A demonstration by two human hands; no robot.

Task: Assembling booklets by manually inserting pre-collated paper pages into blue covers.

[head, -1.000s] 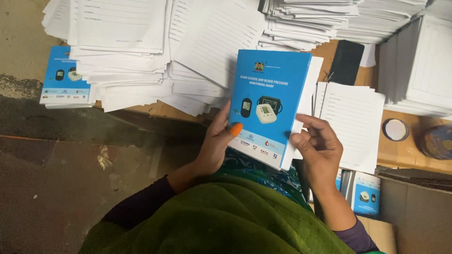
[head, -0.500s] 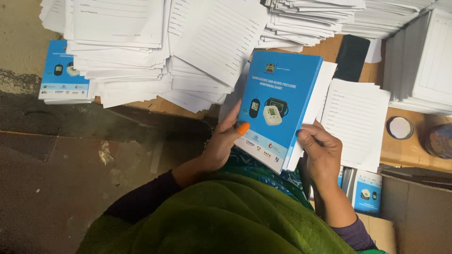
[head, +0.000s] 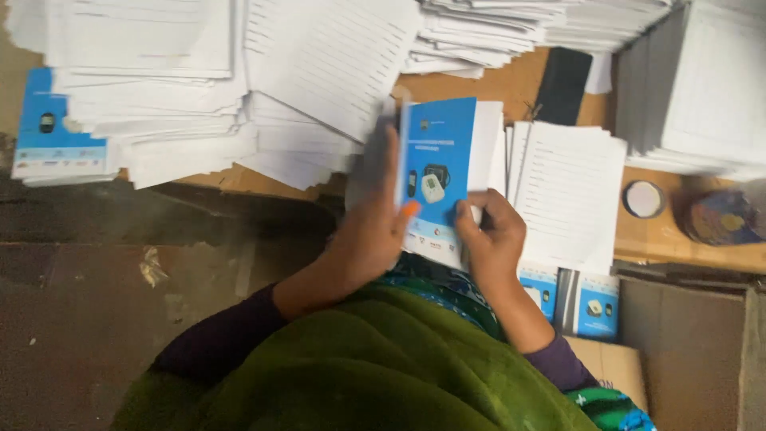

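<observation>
Blue booklet (head: 437, 172) with a pictured monitor device on its cover, white pages behind, held upright above the wooden table edge.

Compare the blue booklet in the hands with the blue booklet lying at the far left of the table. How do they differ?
The held booklet is gripped by the left hand and the right hand, raised off the table; the far-left booklet lies flat, untouched. The held booklet shows its whole cover, while stacked white sheets hide part of the far-left booklet. Both have blue covers with small device pictures.
</observation>
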